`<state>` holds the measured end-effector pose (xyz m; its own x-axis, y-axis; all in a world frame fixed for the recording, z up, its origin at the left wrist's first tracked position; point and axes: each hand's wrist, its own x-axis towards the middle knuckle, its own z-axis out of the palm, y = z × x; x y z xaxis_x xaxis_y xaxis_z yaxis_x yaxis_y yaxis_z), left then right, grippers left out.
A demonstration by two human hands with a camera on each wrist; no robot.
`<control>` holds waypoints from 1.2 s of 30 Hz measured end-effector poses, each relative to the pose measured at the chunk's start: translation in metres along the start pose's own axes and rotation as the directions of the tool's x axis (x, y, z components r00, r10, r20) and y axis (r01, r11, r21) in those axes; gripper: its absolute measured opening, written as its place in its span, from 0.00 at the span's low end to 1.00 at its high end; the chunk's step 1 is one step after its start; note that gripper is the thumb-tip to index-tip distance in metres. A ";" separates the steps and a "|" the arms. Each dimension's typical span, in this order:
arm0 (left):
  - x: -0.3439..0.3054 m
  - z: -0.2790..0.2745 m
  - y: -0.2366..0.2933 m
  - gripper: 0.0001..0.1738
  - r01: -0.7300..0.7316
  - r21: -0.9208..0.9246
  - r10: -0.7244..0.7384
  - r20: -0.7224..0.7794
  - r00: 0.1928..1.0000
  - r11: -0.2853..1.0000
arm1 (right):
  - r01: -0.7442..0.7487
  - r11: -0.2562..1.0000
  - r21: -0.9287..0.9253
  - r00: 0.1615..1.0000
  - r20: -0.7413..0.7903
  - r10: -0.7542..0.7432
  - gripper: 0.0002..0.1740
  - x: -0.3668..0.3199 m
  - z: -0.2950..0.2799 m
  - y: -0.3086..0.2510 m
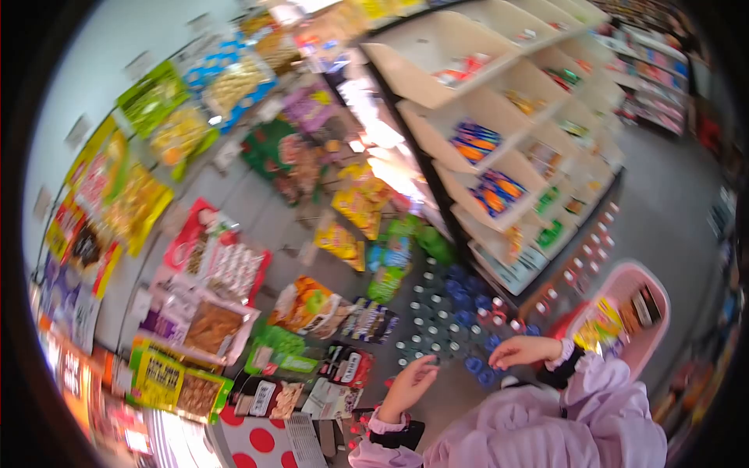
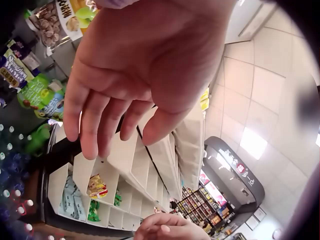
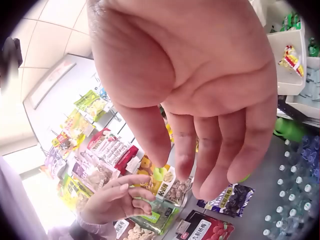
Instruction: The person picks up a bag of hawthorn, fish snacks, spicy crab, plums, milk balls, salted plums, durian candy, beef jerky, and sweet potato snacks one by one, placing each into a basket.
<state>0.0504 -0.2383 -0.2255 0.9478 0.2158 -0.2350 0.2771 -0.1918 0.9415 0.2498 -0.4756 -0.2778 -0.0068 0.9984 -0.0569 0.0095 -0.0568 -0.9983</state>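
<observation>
My left hand (image 1: 409, 386) is held in front of the body near the hanging snack packs, palm bare and fingers loosely bent in the left wrist view. Nothing is in it. Opposite it, my right hand (image 1: 527, 351) hovers over the bottles on the floor, also empty, its fingers relaxed in the right wrist view. Nearest to the left hand hang a dark red snack pack (image 1: 346, 365) and a purple-black pack (image 1: 368, 320). A pink basket (image 1: 659, 300) sits at the right forearm with a yellow snack bag (image 1: 601, 327) and a brown pack (image 1: 641, 310) inside.
Rows of snack bags hang on a grey slatted wall (image 1: 175, 210) to the left. A tiered white bin shelf (image 1: 429, 86) stands ahead, holding blue-orange packs (image 1: 499, 191). Several bottles (image 1: 433, 312) with white caps crowd the floor below. A red-dotted box (image 1: 234, 433) is at lower left.
</observation>
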 end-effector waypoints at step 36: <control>0.106 0.314 0.004 0.19 -0.280 0.212 0.019 0.765 0.644 0.936 | -0.517 0.831 0.205 -0.193 -0.974 0.120 0.17 -0.355 -0.015 0.134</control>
<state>0.2016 -0.5171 -0.3221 0.7364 -0.5973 -0.3178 0.0277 -0.4428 0.8962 0.2687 -0.8374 -0.3908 0.9762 -0.1922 -0.1003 -0.1936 -0.5647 -0.8022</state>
